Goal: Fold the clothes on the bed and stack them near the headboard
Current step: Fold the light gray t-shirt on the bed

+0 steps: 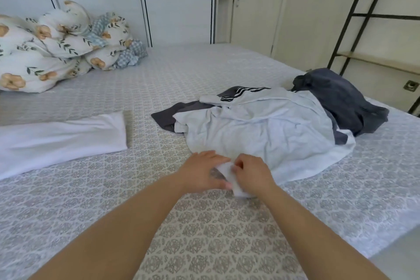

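Head view shows you both bare arms reaching forward over the grey-and-white patterned bedsheet [204, 234], and your two hands meet over a small white piece of cloth [229, 177] that lies on the sheet right at the near edge of the clothes heap. Your left hand [202, 173] lies with its fingers fairly straight along the left side of that small cloth, touching it, the thumb running beneath; your right hand [252, 175] has its fingers curled in and pinches the cloth's upper edge. Whether the small cloth is a separate item or a corner of the garment behind it, you cannot tell from here. Just beyond your hands sits the crumpled pale blue shirt [268, 129], spread over a dark grey garment [168, 118] that pokes out at its left, with a dark piece bearing white stripes [241, 92] at its far side. A rumpled navy blue garment [341, 98] rests against the heap's right, near the bed's right edge. Well to your left lies a folded white garment [63, 134], flat on the sheet and apart from the heap. At the far left, against the white panelled headboard [177, 13], is a bundled floral quilt [56, 48].
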